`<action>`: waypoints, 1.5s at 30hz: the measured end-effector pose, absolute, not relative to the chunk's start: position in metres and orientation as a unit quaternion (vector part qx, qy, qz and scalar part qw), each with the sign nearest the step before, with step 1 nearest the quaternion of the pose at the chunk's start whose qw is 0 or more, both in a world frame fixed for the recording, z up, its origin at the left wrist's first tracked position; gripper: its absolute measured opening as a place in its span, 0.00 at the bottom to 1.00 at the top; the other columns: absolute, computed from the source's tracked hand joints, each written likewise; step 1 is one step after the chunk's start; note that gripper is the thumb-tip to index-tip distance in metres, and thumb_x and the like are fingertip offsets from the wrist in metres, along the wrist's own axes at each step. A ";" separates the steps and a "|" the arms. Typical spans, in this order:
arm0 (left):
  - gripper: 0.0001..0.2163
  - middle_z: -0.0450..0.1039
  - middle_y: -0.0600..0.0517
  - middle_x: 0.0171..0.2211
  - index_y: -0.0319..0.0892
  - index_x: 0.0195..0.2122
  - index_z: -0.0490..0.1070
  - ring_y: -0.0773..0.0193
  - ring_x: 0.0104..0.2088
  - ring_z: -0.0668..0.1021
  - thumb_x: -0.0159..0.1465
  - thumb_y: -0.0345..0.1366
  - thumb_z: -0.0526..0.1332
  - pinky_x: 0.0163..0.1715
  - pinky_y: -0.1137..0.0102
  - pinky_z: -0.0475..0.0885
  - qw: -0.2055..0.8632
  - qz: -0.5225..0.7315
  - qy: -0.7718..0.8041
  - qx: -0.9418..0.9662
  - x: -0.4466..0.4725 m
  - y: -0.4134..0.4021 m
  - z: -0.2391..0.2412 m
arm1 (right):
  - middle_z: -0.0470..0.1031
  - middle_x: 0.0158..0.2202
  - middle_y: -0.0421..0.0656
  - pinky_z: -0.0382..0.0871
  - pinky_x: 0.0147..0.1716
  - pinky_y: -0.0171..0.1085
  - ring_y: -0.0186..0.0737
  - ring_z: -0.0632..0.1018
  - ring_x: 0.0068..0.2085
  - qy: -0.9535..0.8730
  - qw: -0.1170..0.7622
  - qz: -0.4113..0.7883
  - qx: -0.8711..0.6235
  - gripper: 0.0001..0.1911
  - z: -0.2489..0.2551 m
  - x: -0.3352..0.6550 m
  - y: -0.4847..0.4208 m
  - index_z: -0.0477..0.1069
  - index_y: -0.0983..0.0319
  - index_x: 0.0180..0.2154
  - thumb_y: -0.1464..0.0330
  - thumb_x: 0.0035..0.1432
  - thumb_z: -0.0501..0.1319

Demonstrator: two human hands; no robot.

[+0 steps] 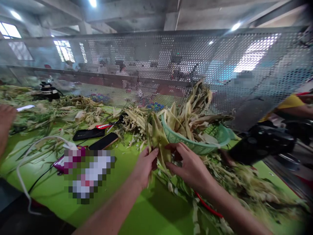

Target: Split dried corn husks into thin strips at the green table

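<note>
A yellow-green dried leaf (160, 138), like a corn husk, stands upright between my two hands over the green table (137, 209). My left hand (146, 161) is closed on its lower left side, thumb pressed against the fingers. On the other side my right hand (186, 160) has its thumb and fingertips closed at the leaf's right edge. Right behind the leaf sits a green plastic basket (195, 147) heaped with dried leaves (188, 120). Loose stalks and scraps (234, 186) lie beside and beneath my right forearm.
Two dark phones (104, 141), a white cable (21, 176) and a purple device (65, 163) lie to the left. Leaf piles (80, 112) line a perforated metal screen (146, 65). At far left is another person's hand (6, 120); a co-worker's dark sleeve (259, 145) reaches in at right.
</note>
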State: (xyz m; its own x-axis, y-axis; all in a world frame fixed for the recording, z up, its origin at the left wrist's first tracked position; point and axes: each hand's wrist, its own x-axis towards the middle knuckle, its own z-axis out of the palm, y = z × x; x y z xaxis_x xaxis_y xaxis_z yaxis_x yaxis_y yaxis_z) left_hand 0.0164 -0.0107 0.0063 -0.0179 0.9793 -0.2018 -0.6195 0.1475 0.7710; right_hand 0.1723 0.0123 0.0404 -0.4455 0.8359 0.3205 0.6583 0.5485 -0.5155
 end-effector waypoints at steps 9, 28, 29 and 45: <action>0.17 0.54 0.62 0.17 0.42 0.36 0.68 0.76 0.17 0.54 0.53 0.47 0.68 0.19 0.74 0.45 0.640 0.587 0.395 0.301 0.015 -0.009 -0.001 | 0.76 0.42 0.47 0.70 0.36 0.38 0.44 0.79 0.38 -0.859 0.264 0.049 -0.437 0.14 0.038 0.168 0.005 0.67 0.61 0.45 0.69 0.55 0.56; 0.08 0.69 0.56 0.21 0.40 0.33 0.68 0.72 0.18 0.70 0.55 0.34 0.66 0.19 0.77 0.61 0.678 0.590 0.400 0.178 0.018 -0.002 -0.010 | 0.77 0.36 0.44 0.70 0.38 0.37 0.39 0.76 0.37 -0.697 0.400 0.427 -0.414 0.16 0.020 0.163 0.016 0.70 0.62 0.44 0.62 0.55 0.62; 0.08 0.71 0.54 0.22 0.40 0.34 0.68 0.71 0.19 0.72 0.56 0.34 0.66 0.20 0.76 0.63 0.683 0.589 0.397 0.169 0.019 -0.001 -0.010 | 0.76 0.36 0.44 0.71 0.38 0.37 0.39 0.77 0.36 -0.679 0.403 0.458 -0.409 0.17 0.020 0.162 0.016 0.70 0.62 0.44 0.61 0.54 0.63; 0.09 0.62 0.58 0.20 0.42 0.36 0.72 0.73 0.18 0.59 0.57 0.40 0.65 0.20 0.75 0.51 0.611 0.585 0.429 0.318 0.022 -0.009 -0.007 | 0.80 0.30 0.47 0.60 0.25 0.37 0.45 0.78 0.26 -0.841 0.177 -0.066 -0.507 0.20 0.026 0.162 0.000 0.66 0.63 0.49 0.69 0.54 0.56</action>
State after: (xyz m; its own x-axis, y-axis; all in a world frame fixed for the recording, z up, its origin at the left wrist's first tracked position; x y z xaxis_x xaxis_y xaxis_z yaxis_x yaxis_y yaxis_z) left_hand 0.0215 -0.0090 -0.0072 -0.0513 0.9871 -0.1519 -0.4417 0.1140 0.8899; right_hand 0.1617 -0.0002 0.0260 -0.4241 0.8292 0.3641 0.8759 0.4777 -0.0677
